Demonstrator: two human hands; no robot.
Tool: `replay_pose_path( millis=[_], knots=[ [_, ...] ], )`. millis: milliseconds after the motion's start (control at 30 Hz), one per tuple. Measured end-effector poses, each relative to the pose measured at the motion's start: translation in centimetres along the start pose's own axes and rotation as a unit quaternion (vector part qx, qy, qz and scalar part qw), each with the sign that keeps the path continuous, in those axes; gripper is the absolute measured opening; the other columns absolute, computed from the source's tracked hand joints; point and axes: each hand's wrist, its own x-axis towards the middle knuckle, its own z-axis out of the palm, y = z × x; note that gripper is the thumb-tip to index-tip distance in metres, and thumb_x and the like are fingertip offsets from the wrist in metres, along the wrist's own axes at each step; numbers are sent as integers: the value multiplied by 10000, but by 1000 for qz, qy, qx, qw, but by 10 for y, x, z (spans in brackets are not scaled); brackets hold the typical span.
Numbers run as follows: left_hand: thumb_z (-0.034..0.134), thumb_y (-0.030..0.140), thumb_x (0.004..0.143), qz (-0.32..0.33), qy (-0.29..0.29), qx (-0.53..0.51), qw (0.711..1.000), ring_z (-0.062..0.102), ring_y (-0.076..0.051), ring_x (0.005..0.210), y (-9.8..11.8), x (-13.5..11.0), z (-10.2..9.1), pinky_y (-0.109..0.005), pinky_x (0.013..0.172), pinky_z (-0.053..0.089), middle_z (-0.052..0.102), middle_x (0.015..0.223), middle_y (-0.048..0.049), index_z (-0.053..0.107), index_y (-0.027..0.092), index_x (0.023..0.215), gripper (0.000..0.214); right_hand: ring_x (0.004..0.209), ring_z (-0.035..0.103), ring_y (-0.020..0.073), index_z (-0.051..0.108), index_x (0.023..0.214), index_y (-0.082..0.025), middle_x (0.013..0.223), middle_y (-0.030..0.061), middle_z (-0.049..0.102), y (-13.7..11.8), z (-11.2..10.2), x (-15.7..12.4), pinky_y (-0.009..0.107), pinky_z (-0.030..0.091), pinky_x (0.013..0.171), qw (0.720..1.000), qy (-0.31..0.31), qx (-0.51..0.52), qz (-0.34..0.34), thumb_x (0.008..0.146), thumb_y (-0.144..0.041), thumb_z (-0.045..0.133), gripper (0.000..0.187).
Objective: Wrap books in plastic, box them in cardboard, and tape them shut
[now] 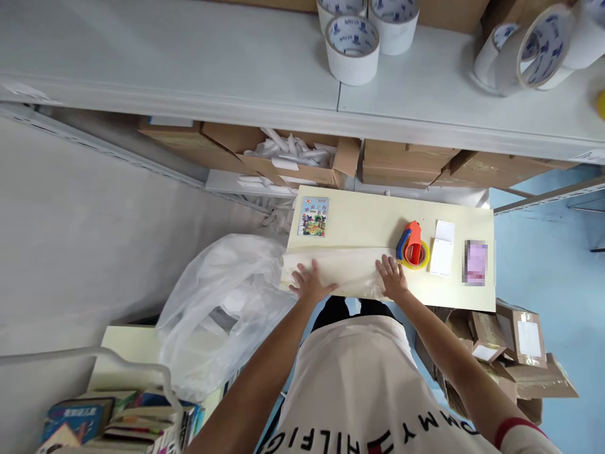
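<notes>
A whitish, thin plastic sheet [350, 263] lies along the near edge of the cream table [359, 214]. My left hand [309, 284] rests on its left part, fingers spread. Toward its right end, my right hand [392, 276] presses down with the fingers stretched out. Just right of that hand is a red and blue tape dispenser [413, 246] holding a roll of yellowish tape. At the table's far left corner lies a small colourful picture book [312, 217].
White label sheets [442, 249] and a blurred purple item [475, 262] lie on the table's right. Translucent plastic [227, 296] bulges off its left side. Beyond stands a shelf [236, 69] with tape rolls [353, 53]. Cardboard boxes [524, 337] are piled at right, books [127, 419] lower left.
</notes>
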Motion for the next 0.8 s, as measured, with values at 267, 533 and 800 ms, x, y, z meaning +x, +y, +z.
replay_pose_path(
  millis=[267,533,800],
  knots=[
    [601,563,778,80,32,3,996,3,-434,1493,-16,0,-15,-685,1115,119,42,1628,-238,207,154,1545,954,1481,235,337,298,1531,-164,1608,180,208,-30,-24,-2,538,222,1171,999,9,-12,29,768,-14,514,807],
    [625,418,810,192,139,-227,945,386,-272,1408,-40,56,-77,-399,1156,315,435,1505,-159,445,152,1398,669,1256,565,268,397,1477,-221,1454,126,510,-105,-80,59,393,459,1037,993,8,116,6,794,-173,638,726],
    [672,431,786,110,40,-464,878,588,-283,1223,-32,130,-100,-352,952,490,624,1318,-150,553,141,1277,583,1394,416,284,243,1531,-265,1556,108,375,-165,-61,139,432,466,1056,851,65,517,60,708,-257,769,977]
  ],
)
